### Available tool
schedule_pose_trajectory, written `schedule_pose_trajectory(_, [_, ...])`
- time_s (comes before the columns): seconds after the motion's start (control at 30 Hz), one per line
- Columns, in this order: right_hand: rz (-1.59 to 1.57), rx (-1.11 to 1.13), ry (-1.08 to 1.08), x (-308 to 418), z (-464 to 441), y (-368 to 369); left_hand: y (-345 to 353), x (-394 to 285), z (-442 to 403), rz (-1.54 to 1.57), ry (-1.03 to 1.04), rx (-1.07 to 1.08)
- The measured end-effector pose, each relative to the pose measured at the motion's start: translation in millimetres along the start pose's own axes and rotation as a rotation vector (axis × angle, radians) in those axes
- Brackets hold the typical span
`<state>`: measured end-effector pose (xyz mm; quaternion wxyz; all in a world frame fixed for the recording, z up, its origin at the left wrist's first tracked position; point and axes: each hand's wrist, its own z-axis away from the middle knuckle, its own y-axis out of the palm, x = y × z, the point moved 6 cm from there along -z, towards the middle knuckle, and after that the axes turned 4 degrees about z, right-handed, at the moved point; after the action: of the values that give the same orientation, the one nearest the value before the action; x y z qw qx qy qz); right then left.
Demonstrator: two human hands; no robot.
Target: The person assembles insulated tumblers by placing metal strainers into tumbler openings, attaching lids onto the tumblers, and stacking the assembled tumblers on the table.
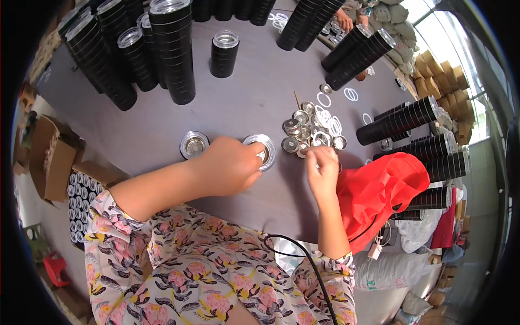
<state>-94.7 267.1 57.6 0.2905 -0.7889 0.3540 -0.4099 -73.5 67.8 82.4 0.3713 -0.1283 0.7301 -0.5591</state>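
Note:
My left hand [230, 165] is closed, its curled fingers over a clear-rimmed round piece [269, 158] with metal mesh inside. The hand covers part of that piece, so what its fingertips grip is hidden. Just left of it stands a second clear-rimmed piece [194, 145] with a metal centre. My right hand [323, 170] has its fingers bent together at the near edge of a heap of small round metal caps [302, 132]. Whatever lies between those fingers does not show. White rings [335, 125] lie on and beside the caps.
Tall stacks of black cups [176, 59] stand at the back left, and one black cup [224, 57] stands alone. More cup stacks [398, 122] lean or lie on the right. A red cloth bag [379, 189] hangs by my right forearm. Another person's hand [344, 20] shows at the far edge.

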Motion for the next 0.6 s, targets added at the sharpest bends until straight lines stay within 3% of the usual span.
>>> schedule_pose_trajectory(0.1, [0.13, 0.147, 0.048, -18, 8, 28, -1, 5, 3, 0.112, 0.054, -0.134])
schedule_pose_trajectory(0.17, [0.218, 0.136, -0.044, -16, 9, 41, -5, 16, 12, 0.261, 0.108, -0.289])
schedule_pose_trajectory(0.27, [0.326, 0.215, -0.085, -22, 14, 64, -35, 44, 33, 0.965, -0.259, -0.397])
schedule_pose_trajectory(0.37, [0.393, 0.162, -0.103, -29, 12, 71, -51, 68, 74, 0.956, -0.372, -0.651])
schedule_pose_trajectory(0.4, [0.431, 0.134, -0.128, -29, 10, 72, -43, 76, 87, 0.783, -0.327, -0.663])
schedule_pose_trajectory(0.6, [0.457, 0.156, -0.159, -26, -3, 75, 2, 71, 111, 0.165, -0.353, -0.5])
